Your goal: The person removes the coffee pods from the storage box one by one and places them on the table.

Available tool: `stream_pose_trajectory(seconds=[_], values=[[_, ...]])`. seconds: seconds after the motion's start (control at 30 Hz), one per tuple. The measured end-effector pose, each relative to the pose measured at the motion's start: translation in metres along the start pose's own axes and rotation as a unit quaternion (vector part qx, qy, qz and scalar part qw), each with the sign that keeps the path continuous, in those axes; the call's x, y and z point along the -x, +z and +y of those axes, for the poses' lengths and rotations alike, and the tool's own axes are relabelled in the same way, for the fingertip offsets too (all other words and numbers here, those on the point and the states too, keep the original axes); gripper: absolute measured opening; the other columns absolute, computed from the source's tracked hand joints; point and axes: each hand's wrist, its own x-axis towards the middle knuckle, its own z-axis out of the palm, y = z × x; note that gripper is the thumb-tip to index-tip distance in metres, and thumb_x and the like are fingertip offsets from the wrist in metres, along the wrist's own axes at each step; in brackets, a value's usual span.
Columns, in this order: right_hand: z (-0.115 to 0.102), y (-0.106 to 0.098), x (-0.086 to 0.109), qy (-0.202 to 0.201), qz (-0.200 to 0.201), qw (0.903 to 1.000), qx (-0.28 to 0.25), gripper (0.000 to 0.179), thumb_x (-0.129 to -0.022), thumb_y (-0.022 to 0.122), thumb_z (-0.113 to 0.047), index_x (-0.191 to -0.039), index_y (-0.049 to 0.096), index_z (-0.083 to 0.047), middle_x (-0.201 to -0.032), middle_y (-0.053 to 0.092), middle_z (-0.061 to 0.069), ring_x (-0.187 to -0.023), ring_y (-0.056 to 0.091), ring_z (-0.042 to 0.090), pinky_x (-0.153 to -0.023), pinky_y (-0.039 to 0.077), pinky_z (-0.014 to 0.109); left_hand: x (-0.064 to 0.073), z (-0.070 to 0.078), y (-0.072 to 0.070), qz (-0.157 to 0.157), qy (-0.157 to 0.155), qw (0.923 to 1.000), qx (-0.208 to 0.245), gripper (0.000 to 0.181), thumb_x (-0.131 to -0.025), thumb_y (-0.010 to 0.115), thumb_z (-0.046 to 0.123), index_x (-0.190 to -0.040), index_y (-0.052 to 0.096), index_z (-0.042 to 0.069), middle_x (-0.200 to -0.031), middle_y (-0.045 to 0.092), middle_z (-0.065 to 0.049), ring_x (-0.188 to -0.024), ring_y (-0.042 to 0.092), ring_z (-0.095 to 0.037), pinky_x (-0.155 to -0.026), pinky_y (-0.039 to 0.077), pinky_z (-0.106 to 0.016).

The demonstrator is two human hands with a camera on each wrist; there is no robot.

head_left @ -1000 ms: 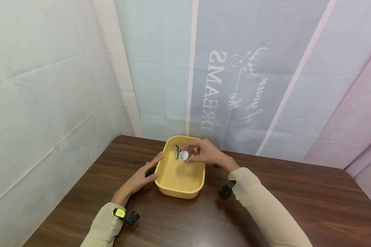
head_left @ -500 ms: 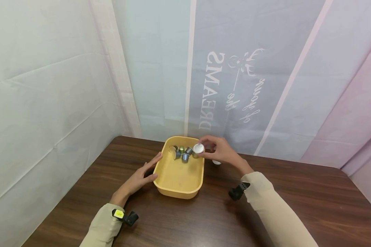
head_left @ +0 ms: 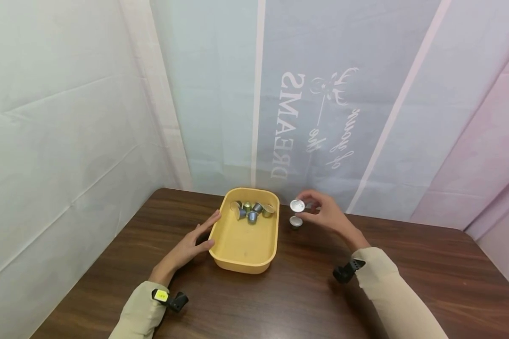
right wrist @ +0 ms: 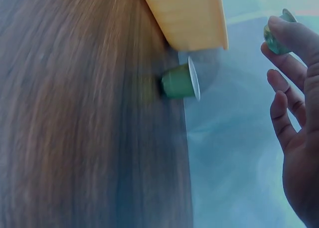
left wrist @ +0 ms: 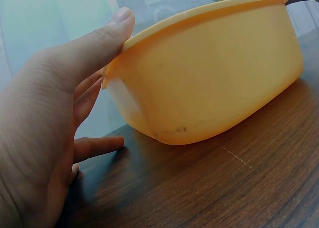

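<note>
Plastic tub in pale yellow (head_left: 244,245), rounded rectangle shape with a smooth matte wall and a rolled rim, sits around the middle of the head view on a dark brown wood-grain table (head_left: 280,301). Inside it, bunched at the far end, is a little cluster of small metallic coffee capsules (head_left: 250,212): bluish-grey ones plus a couple of gold-ish ones, all tipped over at odd angles. I count about five, but they're tiny, so don't hold me to it.

Left hand (head_left: 191,245) rests flat-ish against the left side of the tub, fingers straight and relaxed. In the left wrist view the thumb lies along the rim and the other fingers sit down by the wall and table, so it's touching rather than gripping.

Right hand (head_left: 326,214) is up off the table just right of the tub, pinching a small capsule with a shiny silver foil lid (head_left: 297,205) between thumb and fingertips, foil facing the camera. In the right wrist view only a sliver of it shows, up in the top right corner.

Right below that held one, a second small capsule, green-bodied with a silver foil top (head_left: 296,222), stands on the table just beside the tub's right wall, not touching it as far as I can see. The right wrist view shows its tapered cup shape and flared rim nicely.

Behind everything hangs a creased pale fabric backdrop (head_left: 89,94) with mirrored white lettering.
</note>
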Motion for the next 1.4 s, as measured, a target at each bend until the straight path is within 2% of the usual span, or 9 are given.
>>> stream_pose_trajectory(seconds=[0.23, 0.43, 0.53, 0.6, 0.7, 0.8, 1.03, 1.17, 1.4], values=[[0.014, -0.003, 0.017, 0.035, 0.042, 0.9985, -0.008, 0.034, -0.076, 0.081, -0.005, -0.106, 0.065, -0.003, -0.100, 0.068, 0.007, -0.090, 0.064, 0.023, -0.065, 0.050, 0.049, 0.000, 0.000, 0.001, 0.002, -0.001, 1.0000, 0.001, 0.064, -0.097, 0.057, 0.015, -0.153, 0.026, 0.016, -0.159, 0.016, 0.002, -0.144, 0.013, -0.020, -0.109, -0.003, -0.063], [0.028, -0.004, 0.030, 0.044, 0.060, 0.9962, -0.045, 0.035, -0.076, 0.079, 0.000, -0.107, 0.063, 0.001, -0.102, 0.068, 0.011, -0.094, 0.065, 0.030, -0.075, 0.052, 0.052, 0.000, 0.001, 0.001, 0.002, -0.003, 1.0000, -0.001, 0.064, -0.097, 0.057, 0.013, -0.153, 0.026, 0.016, -0.159, 0.015, 0.002, -0.144, 0.012, -0.018, -0.109, -0.003, -0.063], [0.035, -0.003, 0.037, 0.053, 0.066, 0.9951, -0.050, 0.034, -0.077, 0.079, -0.001, -0.107, 0.062, 0.002, -0.099, 0.069, 0.012, -0.092, 0.066, 0.032, -0.075, 0.054, 0.048, 0.001, 0.001, 0.001, 0.002, -0.002, 1.0000, -0.003, 0.064, -0.097, 0.056, 0.012, -0.153, 0.026, 0.017, -0.159, 0.015, 0.002, -0.144, 0.012, -0.018, -0.109, -0.003, -0.063], [0.039, -0.002, 0.041, 0.063, 0.070, 0.9946, -0.043, 0.034, -0.078, 0.079, -0.003, -0.107, 0.062, 0.001, -0.097, 0.070, 0.012, -0.090, 0.066, 0.031, -0.074, 0.055, 0.040, 0.001, 0.000, 0.001, 0.004, -0.005, 1.0000, -0.004, 0.064, -0.097, 0.056, 0.014, -0.153, 0.026, 0.018, -0.159, 0.015, 0.003, -0.144, 0.012, -0.018, -0.109, -0.004, -0.062], [0.042, -0.001, 0.045, 0.077, 0.075, 0.9940, -0.021, 0.034, -0.078, 0.080, -0.006, -0.107, 0.062, 0.000, -0.096, 0.071, 0.010, -0.085, 0.066, 0.026, -0.068, 0.054, 0.029, 0.002, 0.000, 0.002, 0.005, -0.006, 0.9999, -0.006, 0.064, -0.097, 0.056, 0.012, -0.153, 0.026, 0.019, -0.159, 0.016, 0.003, -0.144, 0.013, -0.017, -0.109, -0.004, -0.062], [0.046, 0.001, 0.049, 0.083, 0.080, 0.9933, -0.002, 0.034, -0.079, 0.080, -0.008, -0.108, 0.062, -0.003, -0.095, 0.071, 0.009, -0.082, 0.066, 0.020, -0.065, 0.051, 0.026, 0.001, 0.000, 0.002, 0.006, -0.006, 0.9999, -0.006, 0.065, -0.097, 0.056, 0.010, -0.153, 0.026, 0.018, -0.159, 0.016, 0.003, -0.144, 0.012, -0.017, -0.109, -0.004, -0.062], [0.087, 0.014, 0.057, 0.119, 0.089, 0.9889, 0.001, 0.036, -0.077, 0.083, -0.021, -0.106, 0.063, -0.017, -0.094, 0.072, -0.001, -0.077, 0.064, 0.015, -0.061, 0.049, 0.025, 0.001, 0.001, 0.000, 0.004, 0.001, 1.0000, -0.002, 0.064, -0.097, 0.057, 0.015, -0.153, 0.026, 0.016, -0.159, 0.015, 0.001, -0.144, 0.013, -0.020, -0.108, -0.003, -0.064], [0.092, 0.020, 0.059, 0.133, 0.081, 0.9878, 0.012, 0.036, -0.077, 0.082, -0.031, -0.106, 0.063, -0.023, -0.094, 0.071, -0.006, -0.082, 0.065, 0.013, -0.063, 0.049, 0.026, 0.001, -0.001, 0.000, 0.004, -0.002, 1.0000, -0.004, 0.064, -0.097, 0.057, 0.016, -0.153, 0.026, 0.017, -0.159, 0.015, 0.002, -0.144, 0.013, -0.018, -0.109, -0.003, -0.063], [0.095, 0.024, 0.064, 0.126, 0.071, 0.9891, 0.027, 0.036, -0.077, 0.082, -0.032, -0.107, 0.063, -0.023, -0.092, 0.071, -0.006, -0.079, 0.064, 0.014, -0.064, 0.048, 0.027, 0.000, -0.004, 0.001, 0.003, -0.005, 0.9999, -0.009, 0.064, -0.097, 0.057, 0.014, -0.153, 0.026, 0.020, -0.158, 0.016, 0.005, -0.144, 0.013, -0.020, -0.109, -0.003, -0.063]])
